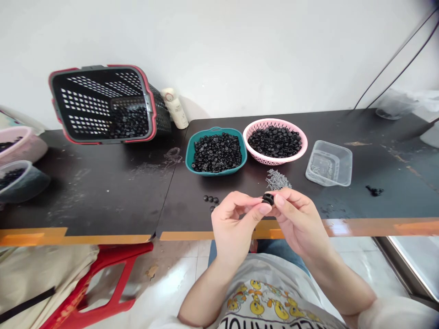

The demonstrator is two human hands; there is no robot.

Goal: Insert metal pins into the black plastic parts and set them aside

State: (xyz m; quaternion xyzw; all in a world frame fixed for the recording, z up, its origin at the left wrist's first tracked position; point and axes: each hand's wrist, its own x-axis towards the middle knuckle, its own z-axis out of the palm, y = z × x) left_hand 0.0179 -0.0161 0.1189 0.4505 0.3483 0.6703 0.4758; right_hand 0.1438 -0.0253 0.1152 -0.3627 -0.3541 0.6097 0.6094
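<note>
We look down on a dark bench [103, 192]; a tipped black basket [103, 103] leans at upper left, a teal bowl [187, 157] and pink colander [305, 145] of black plastic pieces [216, 153] sit at upper centre, seemingly kept within reach; grey metal pins [277, 180] lie just below; at lower centre, our left grip [236, 224] and right grip [298, 219] close on a black ring-shaped piece [268, 198]; our shirt's [254, 292] lettering is cut off, unreadable.

The left hand [233, 227] and right hand [299, 223] are held close together at lower centre of the frame, fingertips [279, 200] pressed inward in a pinch, the left forearm [206, 294] and right forearm [343, 278] angled up from the bottom edge.
</note>
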